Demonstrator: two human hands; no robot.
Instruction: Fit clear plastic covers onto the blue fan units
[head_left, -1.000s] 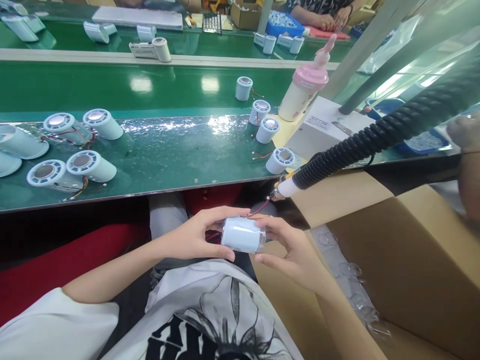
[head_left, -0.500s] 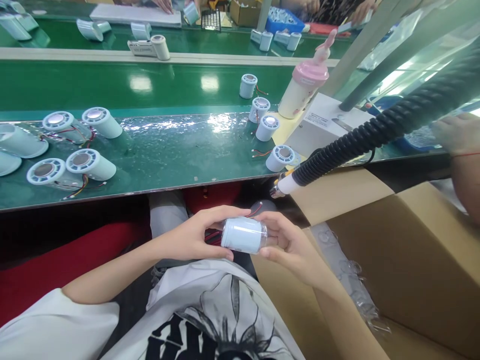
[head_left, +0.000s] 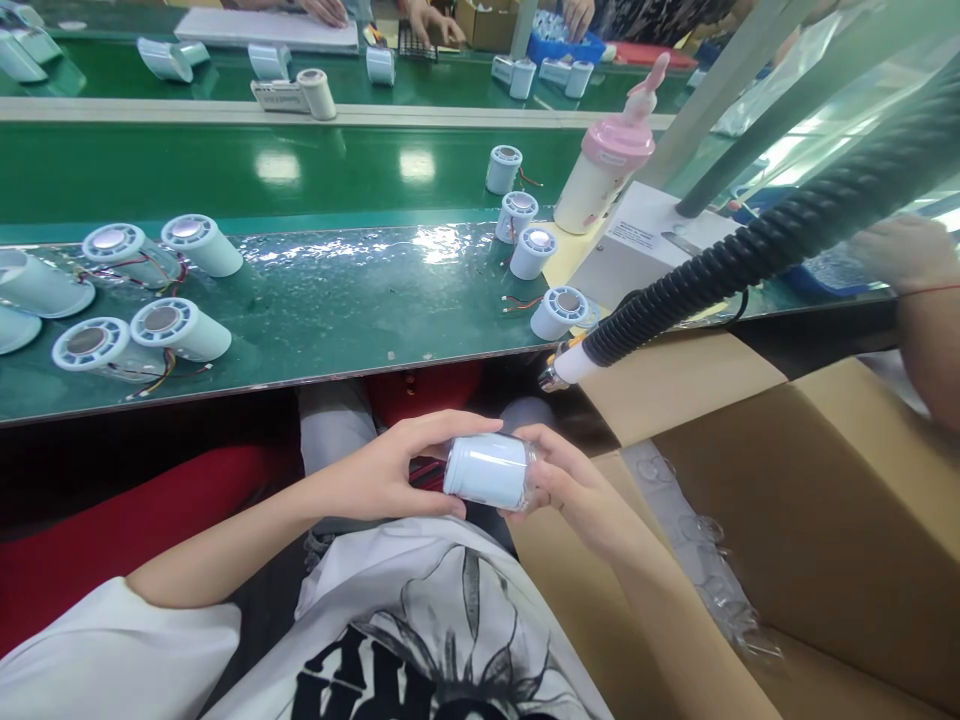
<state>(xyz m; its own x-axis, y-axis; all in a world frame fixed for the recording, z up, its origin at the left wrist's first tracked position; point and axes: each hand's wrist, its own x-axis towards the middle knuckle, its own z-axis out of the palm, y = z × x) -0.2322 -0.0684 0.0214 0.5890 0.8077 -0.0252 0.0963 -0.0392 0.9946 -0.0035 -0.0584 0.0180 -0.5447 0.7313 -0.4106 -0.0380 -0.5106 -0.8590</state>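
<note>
A pale blue cylinder part [head_left: 486, 470] with red wires at its left end lies sideways over my lap, below the bench edge. My left hand [head_left: 390, 472] grips its left end, thumb on top. My right hand [head_left: 564, 487] closes around its right end, where a clear cap sits. Just above the hands hangs the white nozzle [head_left: 564, 368] of a black ribbed hose [head_left: 757, 250].
Several similar cylinders with grilles and wires lie on the green bench [head_left: 337, 310], left [head_left: 180, 330] and right [head_left: 559, 312]. A pink-capped bottle [head_left: 604, 175] and white box [head_left: 637, 250] stand right. An open cardboard box [head_left: 787, 520] with clear caps is beside me. Another person's arm [head_left: 926, 320] is far right.
My right hand has slid in closer over the cylinder's right end, covering the clear cap. The red wire that stuck up above it is no longer seen. The left hand barely moved.
</note>
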